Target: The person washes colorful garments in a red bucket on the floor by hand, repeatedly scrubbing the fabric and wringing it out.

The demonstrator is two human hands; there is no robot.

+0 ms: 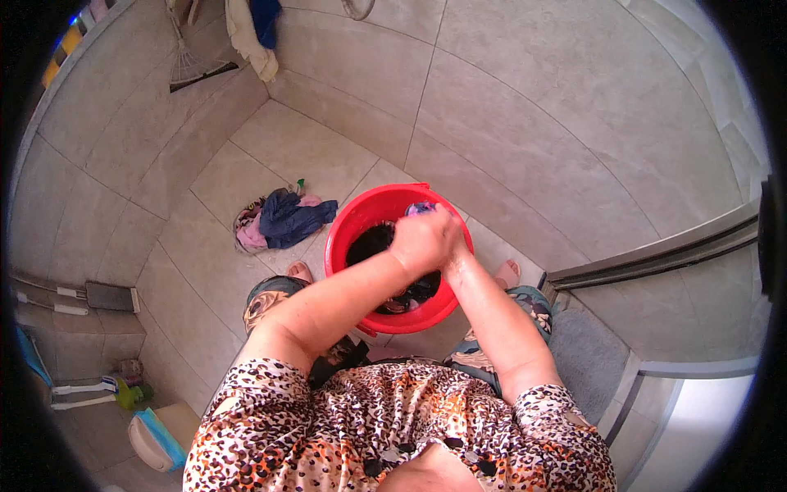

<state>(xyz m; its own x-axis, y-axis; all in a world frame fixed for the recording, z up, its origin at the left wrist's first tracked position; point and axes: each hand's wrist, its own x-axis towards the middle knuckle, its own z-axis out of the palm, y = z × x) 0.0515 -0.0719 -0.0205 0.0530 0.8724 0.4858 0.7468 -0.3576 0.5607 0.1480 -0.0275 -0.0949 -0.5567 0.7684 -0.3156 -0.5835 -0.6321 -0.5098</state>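
Between my knees a red plastic bucket (344, 230) stands on the tiled floor, holding dark wet-looking cloth (372, 243). Over its far right part, my left hand (424, 240) and my right hand (454, 237) are pressed together, somewhat blurred. A small bunch of purple and blue patterned cloth (420, 209) sticks out beyond the fingers. The forearms partly hide the bucket's inside. Left of the bucket lies a pile of dark blue cloth (289, 218) and pink cloth (250, 237).
Walls stand close on the left and far sides. A grey mat (584, 350) and a sliding-door track (652, 252) are at the right. Brushes (86, 393) and a beige container with a blue edge (150, 443) are at the lower left; a fly swatter-like item (193, 61) hangs at the far left.
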